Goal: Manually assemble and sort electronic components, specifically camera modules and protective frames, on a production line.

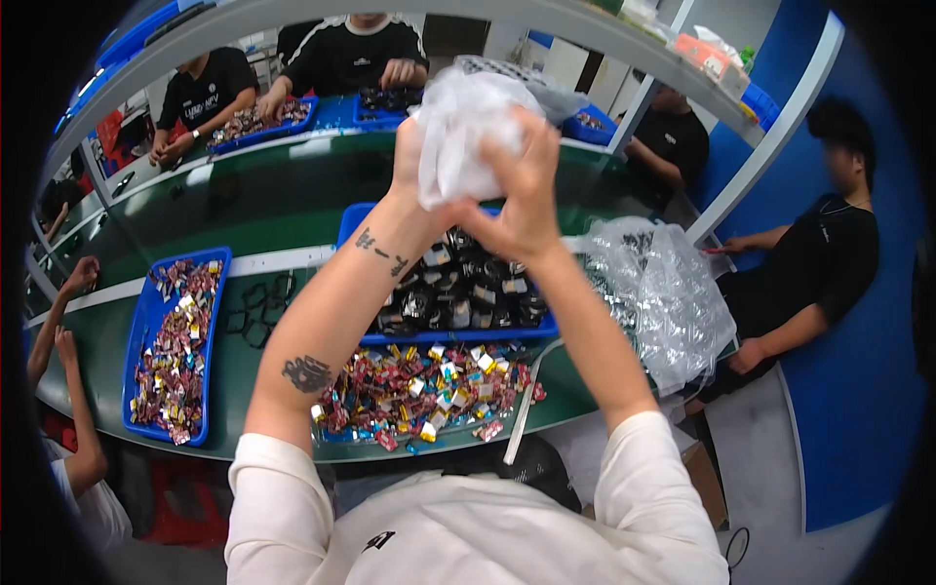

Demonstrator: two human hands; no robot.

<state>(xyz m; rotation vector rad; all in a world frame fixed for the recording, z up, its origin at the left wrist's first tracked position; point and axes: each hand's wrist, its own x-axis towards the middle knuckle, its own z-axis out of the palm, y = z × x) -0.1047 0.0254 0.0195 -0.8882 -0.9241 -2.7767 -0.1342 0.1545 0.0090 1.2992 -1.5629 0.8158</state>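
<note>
Both arms reach forward, and a crumpled white plastic bag (458, 136) is held up between my hands. My left hand (413, 168) grips its left side, with most of the fingers hidden behind it. On the right side, my right hand (522, 190) is closed against the bag, slightly blurred. Whatever the bag contains cannot be made out. Below my hands is a blue tray (546, 330) filled with small black parts (463, 288). Nearer to me lies a heap of small loose pieces (424, 390) in red, gold, white and blue.
Another blue tray (226, 283) of similar colourful pieces stands left, with black frame-like parts (261, 307) beside it. Clear plastic packaging (663, 302) lies right. A white strip (525, 409) hangs over the table edge. Several people sit or stand around; a grey shelf frame (780, 122) crosses overhead.
</note>
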